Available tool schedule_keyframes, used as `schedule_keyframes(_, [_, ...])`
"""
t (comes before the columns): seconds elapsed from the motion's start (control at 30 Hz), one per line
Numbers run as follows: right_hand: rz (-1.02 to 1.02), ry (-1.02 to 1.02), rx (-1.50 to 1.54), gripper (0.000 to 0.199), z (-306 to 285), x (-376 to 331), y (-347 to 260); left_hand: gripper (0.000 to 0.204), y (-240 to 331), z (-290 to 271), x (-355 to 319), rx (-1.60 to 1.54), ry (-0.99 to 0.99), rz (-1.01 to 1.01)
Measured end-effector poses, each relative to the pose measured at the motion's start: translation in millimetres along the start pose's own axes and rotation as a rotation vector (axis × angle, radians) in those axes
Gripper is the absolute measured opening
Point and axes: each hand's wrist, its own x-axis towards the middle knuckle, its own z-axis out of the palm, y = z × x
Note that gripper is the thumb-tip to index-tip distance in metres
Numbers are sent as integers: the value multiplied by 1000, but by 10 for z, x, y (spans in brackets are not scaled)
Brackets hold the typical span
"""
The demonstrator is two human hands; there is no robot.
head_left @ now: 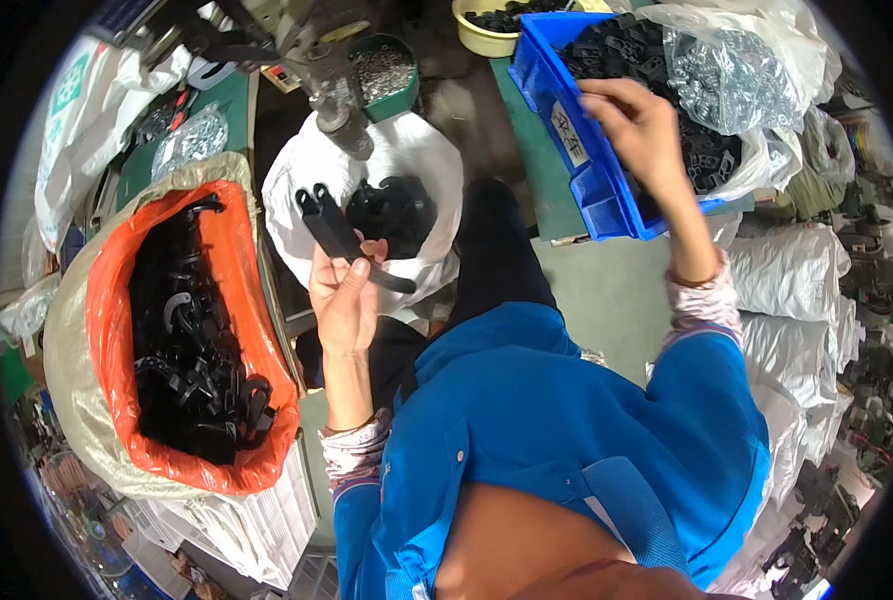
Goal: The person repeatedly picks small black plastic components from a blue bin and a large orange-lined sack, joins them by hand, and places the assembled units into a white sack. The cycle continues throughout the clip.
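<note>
L hand [344, 300] grasps a long black plastic part [331, 228], thumb on one side, fingers round the other; its pronged end points up & away, and a dark strip sticks out to the R of the fingers. Part is held over the near L side of an open white sack [284, 190] w/ more blk pcs [391, 215] inside. R hand [638, 135] is over the blue bin [606, 205], fingers loosely bent, tips near its L wall; can't tell if anything's pinched. Bin's full of blk plastic clips [616, 48], w/ a clear bag of small pcs [734, 85] on top. Beyond white sack: metal machine head [341, 125], then green tub [398, 103] of small metal bits. Far L: orange-lined sack [111, 310] w/ blk curved parts [191, 385]. Top, by bin: cream basin [486, 42], also w/ blk pcs.
</note>
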Motion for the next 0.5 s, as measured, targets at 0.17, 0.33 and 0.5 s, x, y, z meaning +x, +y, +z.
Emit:
schedule_keyframes(0.17, [4,-289,-403,25,-655,-283,606,44,-299,311,171,-103,-102,-231])
schedule_keyframes(0.33, [26,-389,-632,37,-489,-294,689,17,-643,779,507,120,-210,-174])
schedule_keyframes(0.5, [-172,-156,-451,28,-671,-388,428,20,-725,1140,693,119,-148,-419])
